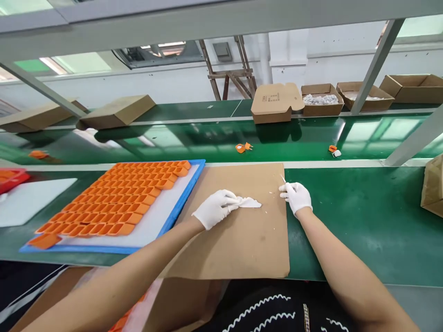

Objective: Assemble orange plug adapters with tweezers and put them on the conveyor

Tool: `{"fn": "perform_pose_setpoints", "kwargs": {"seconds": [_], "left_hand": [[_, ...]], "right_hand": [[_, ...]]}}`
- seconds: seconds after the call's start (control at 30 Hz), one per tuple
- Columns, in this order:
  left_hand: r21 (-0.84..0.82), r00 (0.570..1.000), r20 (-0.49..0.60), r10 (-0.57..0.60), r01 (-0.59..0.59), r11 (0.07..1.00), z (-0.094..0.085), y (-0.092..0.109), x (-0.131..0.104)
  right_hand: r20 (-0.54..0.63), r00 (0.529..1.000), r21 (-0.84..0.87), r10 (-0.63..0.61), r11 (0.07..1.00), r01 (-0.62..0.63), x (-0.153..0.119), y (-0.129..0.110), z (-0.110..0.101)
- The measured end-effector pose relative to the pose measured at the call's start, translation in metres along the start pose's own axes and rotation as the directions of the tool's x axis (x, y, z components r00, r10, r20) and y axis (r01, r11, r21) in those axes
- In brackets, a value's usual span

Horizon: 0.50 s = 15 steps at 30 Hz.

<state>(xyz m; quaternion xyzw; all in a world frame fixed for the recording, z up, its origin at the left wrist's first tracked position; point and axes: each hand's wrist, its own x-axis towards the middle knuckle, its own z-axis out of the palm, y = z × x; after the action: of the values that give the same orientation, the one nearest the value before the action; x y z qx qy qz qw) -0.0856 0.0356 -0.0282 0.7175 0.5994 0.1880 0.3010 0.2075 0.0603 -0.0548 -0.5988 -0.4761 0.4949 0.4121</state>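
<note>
Gloved hands at work on a cardboard sheet (238,230)

The sheet lies on the green surface (363,221), right of a blue tray (180,203) of orange parts (114,203). Left hand (214,208), grip pinched on a white piece (249,202), mid-sheet; right hand (296,197), grip pressed around a thin tool (283,179), at the sheet's right edge.

- green worktop (363,221) in front, glossy green conveyor belt (207,138) running behind it
- grey metal frame struts (375,64) slanting overhead
- white wall (173,85) at the back, wooden ladder frame (235,74) leaning on it
- open cardboard boxes (321,99) lined up on the far side
- strip lights reflected in the belt, ceiling light panels (79,62) upper left
</note>
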Motion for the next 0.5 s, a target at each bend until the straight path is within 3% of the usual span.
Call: {"fn": "perform_pose_setpoints", "kwargs": {"seconds": [0.1,0.17,0.2,0.23,0.27,0.3,0.33,0.37,0.43,0.5], "left_hand": [[-0.004,0.995,0.069,0.071,-0.071,0.997,0.01,0.015,-0.019],[-0.047,0.981,0.141,0.135,-0.13,0.99,0.011,0.024,-0.027],[-0.093,0.97,0.178,0.168,-0.153,0.984,0.011,0.027,-0.03],[-0.15,0.957,0.211,0.198,-0.169,0.974,0.013,0.029,-0.032],[-0.209,0.946,0.235,0.223,-0.175,0.962,0.016,0.031,-0.033],[-0.262,0.938,0.251,0.24,-0.173,0.949,0.021,0.032,-0.032],[-0.302,0.934,0.258,0.247,-0.164,0.939,0.028,0.033,-0.029],[-0.326,0.935,0.257,0.244,-0.154,0.933,0.035,0.034,-0.022],[-0.357,0.948,0.223,0.227,-0.138,0.924,0.049,0.037,-0.002],[-0.392,0.971,0.147,0.188,-0.117,0.913,0.058,0.042,0.029]], "right_hand": [[0.143,0.989,0.037,-0.026,0.999,0.02,-0.021,-0.012,-0.002],[0.369,0.929,0.056,-0.043,0.998,0.024,-0.042,-0.022,-0.004],[0.547,0.837,0.051,-0.035,0.999,0.008,-0.052,-0.026,-0.005],[0.755,0.655,0.02,-0.008,1.0,-0.011,-0.061,-0.028,-0.006],[0.904,0.425,-0.038,0.036,0.999,-0.003,-0.068,-0.028,-0.006],[0.975,0.201,-0.102,0.093,0.994,0.036,-0.073,-0.027,-0.005],[0.988,0.037,-0.154,0.152,0.984,0.092,-0.076,-0.024,-0.005],[0.979,-0.043,-0.19,0.198,0.97,0.15,-0.076,-0.02,-0.003],[0.978,-0.061,-0.189,0.201,0.969,0.158,-0.073,-0.011,-0.001],[0.988,-0.093,-0.128,0.125,0.992,-0.019,-0.067,-0.003,0.001]]}}
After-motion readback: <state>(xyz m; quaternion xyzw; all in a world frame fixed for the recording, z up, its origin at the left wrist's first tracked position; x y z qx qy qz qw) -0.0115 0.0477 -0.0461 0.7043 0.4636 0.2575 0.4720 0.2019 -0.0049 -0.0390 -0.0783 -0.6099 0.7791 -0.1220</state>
